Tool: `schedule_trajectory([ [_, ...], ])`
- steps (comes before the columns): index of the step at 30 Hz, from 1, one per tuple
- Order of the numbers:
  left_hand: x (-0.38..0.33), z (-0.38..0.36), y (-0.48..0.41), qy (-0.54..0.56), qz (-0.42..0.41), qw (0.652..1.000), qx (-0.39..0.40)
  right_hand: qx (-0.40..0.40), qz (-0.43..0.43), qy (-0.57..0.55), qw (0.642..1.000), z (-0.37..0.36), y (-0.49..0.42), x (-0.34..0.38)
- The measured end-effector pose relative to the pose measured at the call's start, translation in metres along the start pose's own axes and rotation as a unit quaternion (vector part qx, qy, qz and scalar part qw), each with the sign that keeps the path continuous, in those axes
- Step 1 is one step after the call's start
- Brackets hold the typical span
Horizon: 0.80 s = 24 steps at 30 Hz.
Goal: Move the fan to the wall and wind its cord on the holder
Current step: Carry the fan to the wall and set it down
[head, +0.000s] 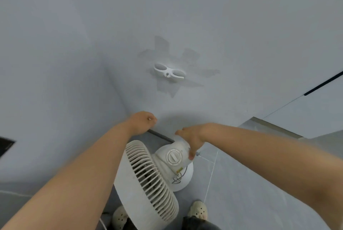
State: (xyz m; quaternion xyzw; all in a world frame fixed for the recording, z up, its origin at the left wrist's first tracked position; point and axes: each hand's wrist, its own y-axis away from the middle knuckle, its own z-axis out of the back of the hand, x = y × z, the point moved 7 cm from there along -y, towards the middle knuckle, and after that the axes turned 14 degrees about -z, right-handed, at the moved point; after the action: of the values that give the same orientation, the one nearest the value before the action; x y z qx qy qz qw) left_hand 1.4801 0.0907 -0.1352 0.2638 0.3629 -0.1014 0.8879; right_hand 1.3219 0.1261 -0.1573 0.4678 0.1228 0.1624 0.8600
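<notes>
A white fan stands on the grey tiled floor close to the wall, its grille facing left and its round dial on top of the motor housing. My right hand grips the back of the motor housing, thumb down its side. My left hand is raised above the grille near the wall, fingers curled, and no object shows in it. A bundled grey cord lies on the fan's round base. The white two-loop cord holder is fixed to the wall above both hands.
The grey wall fills most of the view, with a dark skirting strip at its foot. My feet in pale clogs stand right behind the fan. A doorway threshold lies at the right.
</notes>
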Motion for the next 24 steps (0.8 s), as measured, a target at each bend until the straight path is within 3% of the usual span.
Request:
schedule_trajectory([
  [9,0.020,-0.012,-0.008,0.012,-0.056,0.996,0.063,0.018,-0.067,-0.089,0.994,0.028,0.002,0.011],
  [14,0.046,-0.014,-0.017,0.044,-0.034,0.996,0.073,-0.045,-0.077,-0.142,0.986,0.049,-0.012,0.031],
  [24,0.069,-0.025,-0.005,0.079,0.034,0.975,0.203,-0.046,-0.168,-0.193,0.966,0.039,-0.047,0.022],
])
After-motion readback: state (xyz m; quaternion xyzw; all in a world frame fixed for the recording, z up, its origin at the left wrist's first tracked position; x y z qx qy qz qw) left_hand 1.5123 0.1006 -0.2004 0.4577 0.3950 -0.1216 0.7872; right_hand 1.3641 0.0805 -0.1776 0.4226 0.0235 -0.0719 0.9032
